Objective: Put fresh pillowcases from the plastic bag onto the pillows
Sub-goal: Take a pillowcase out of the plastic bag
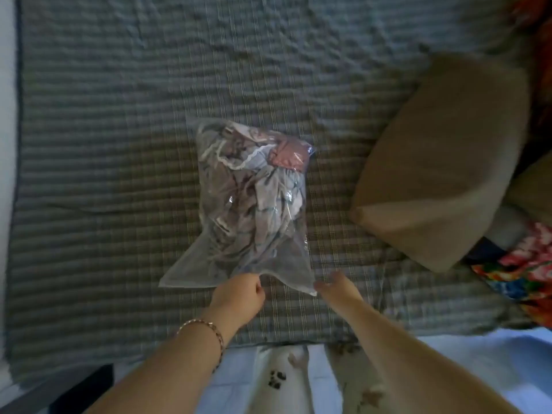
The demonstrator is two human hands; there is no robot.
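On the checked bed (104, 144) lies the plastic bag (254, 198), near the tan pillow (442, 162). My left hand (239, 297) pinches its near edge; my right hand (337, 286) is at the corner, grip unclear. It looks light, soft, slippery: better hold the edge firmly.

Second pillow (533, 186) cut by right edge, fingers (321, 285) of right hand (339, 286) blurred

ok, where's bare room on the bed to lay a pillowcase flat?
Grey checked quilt left of the clear plastic bag, out to the bed edge; also the band beyond the bag. Crowded right: tan pillow, floral cloth. Left hand and right hand occupy the bag's near end.
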